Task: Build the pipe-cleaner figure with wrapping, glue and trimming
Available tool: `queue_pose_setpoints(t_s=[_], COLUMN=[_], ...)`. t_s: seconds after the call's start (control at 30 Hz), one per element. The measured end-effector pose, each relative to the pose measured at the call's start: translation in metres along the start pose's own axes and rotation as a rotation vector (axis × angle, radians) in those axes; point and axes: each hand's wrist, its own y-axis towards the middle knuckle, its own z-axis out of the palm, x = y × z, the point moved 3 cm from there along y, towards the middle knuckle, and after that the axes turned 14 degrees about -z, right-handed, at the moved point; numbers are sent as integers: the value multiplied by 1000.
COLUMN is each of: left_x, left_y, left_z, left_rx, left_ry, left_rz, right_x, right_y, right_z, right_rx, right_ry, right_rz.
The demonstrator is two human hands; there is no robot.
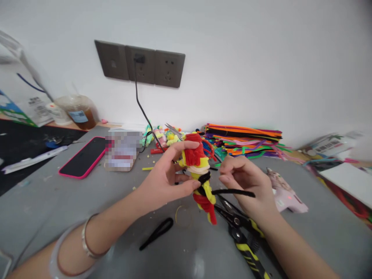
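Observation:
My left hand grips a small pipe-cleaner figure of red, yellow and white, held upright above the grey table. A black pipe cleaner wraps around the figure's middle and runs right into my right hand, whose fingers pinch it. Black-and-yellow pliers lie on the table under my right wrist. A bent black pipe-cleaner piece lies on the table below my left hand.
A stack of coloured pipe cleaners lies at the back right. A pink-cased phone and a blurred box sit at left. Wall sockets with a black cable hang behind. A pink object lies right.

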Motion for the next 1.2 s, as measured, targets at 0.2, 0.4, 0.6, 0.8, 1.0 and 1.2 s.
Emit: queue_pose_setpoints(t_s=[0.2, 0.4, 0.6, 0.8, 1.0, 1.2], left_x=[2, 7, 9, 9, 9, 8], left_y=[-2, -4, -5, -6, -6, -4], left_z=[1, 0, 1, 1, 2, 3], left_rx=[58, 101, 110, 111, 117, 97], left_ry=[28, 70, 90, 93, 76, 86], left_rz=[-13, -42, -56, -59, -53, -11], right_x=[3, 11, 19, 20, 21, 17], right_y=[1, 2, -2, -3, -4, -5], right_z=[1, 4, 5, 7, 10, 9], right_rx=[104, 120, 145, 147, 124, 124], right_ry=[-64, -138, -259, -389, -437, -396], right_rz=[-107, -264, -356, -429, -463, -434])
